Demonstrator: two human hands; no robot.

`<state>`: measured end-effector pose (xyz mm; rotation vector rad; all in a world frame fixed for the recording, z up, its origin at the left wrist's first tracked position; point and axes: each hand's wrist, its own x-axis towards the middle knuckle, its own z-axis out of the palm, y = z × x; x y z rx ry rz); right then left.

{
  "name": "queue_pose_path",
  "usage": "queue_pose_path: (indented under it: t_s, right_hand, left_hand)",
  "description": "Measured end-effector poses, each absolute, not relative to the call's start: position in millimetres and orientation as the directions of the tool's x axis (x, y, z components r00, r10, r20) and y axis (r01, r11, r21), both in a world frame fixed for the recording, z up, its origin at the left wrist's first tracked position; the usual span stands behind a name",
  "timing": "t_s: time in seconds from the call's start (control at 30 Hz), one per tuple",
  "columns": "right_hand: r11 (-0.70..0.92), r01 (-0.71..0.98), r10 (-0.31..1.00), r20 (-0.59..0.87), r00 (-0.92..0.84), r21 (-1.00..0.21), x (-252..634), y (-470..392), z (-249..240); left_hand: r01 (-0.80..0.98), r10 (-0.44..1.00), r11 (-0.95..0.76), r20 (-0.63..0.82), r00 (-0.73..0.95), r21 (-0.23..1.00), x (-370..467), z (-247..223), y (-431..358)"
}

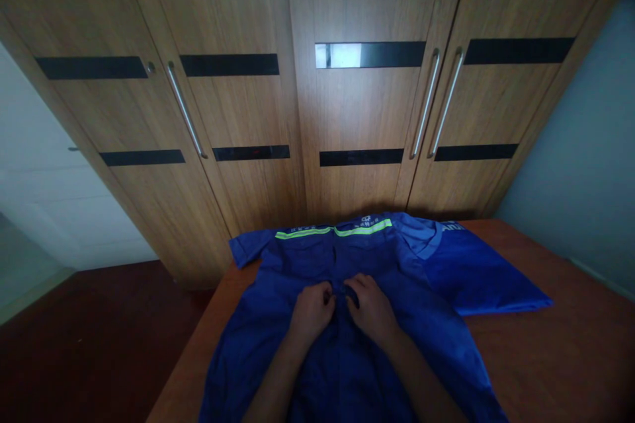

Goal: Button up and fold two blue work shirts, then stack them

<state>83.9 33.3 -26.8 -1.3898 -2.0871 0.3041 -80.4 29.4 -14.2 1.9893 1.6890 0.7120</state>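
Note:
A blue short-sleeved work garment (302, 264) with a yellow-green reflective stripe across the chest lies spread on the reddish-brown table (536, 350). Over its front middle, my left hand (316, 307) has curled fingers pinching the cloth beside the centre line. Just to the right, my right hand (368, 307) is also curled, with thumb and fingers on the cloth at the other side of that line. A small gap separates the two hands. Beside the garment's right sleeve lies a folded blue cloth (481, 277) with pale lettering, partly under the sleeve.
A wooden wardrobe (253, 112) with metal handles and dark strips stands behind the table. A pale wall (585, 165) is at the right. White panels (64, 192) and a dark red floor (99, 337) are at the left.

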Motion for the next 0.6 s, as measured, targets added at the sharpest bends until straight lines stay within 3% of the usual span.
queue_pose_path:
  t_s: [0.37, 0.6]
  right_hand:
    - [0.290, 0.822, 0.956, 0.104, -0.275, -0.490, 105.9, 34.1, -9.5]
    - [0.247, 0.811, 0.964, 0.223, -0.147, -0.530, 67.5, 93.2, 24.8]
  left_hand:
    - [0.875, 0.992, -0.105, -0.010, 0.124, 0.472, -103.5, 13.9, 24.7]
    - [0.890, 0.990, -0.132, 0.107, 0.094, 0.437, -79.2, 35.4, 89.5]
